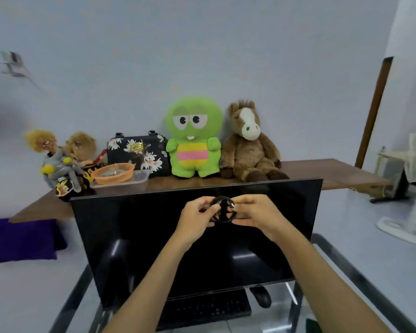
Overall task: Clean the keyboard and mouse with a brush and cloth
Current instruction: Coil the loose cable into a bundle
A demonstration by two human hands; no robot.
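Both hands are raised in front of a dark monitor [142, 236]. My left hand [197, 218] and my right hand [255, 213] together hold a small coil of black cable [223, 210] between the fingertips. Below the monitor's lower edge lies a black keyboard [207, 308] on the glass desk [346, 267]. A black mouse [261, 296] sits just right of the keyboard. No brush or cloth shows in view.
Behind the monitor a wooden shelf [334, 174] carries a green plush toy [193, 138], a brown plush horse [249, 145], a floral bag [137, 152], an orange basket [113, 173] and dolls [63, 159]. A white fan [413, 188] stands at the right. A purple cushion [19, 241] lies at the left.
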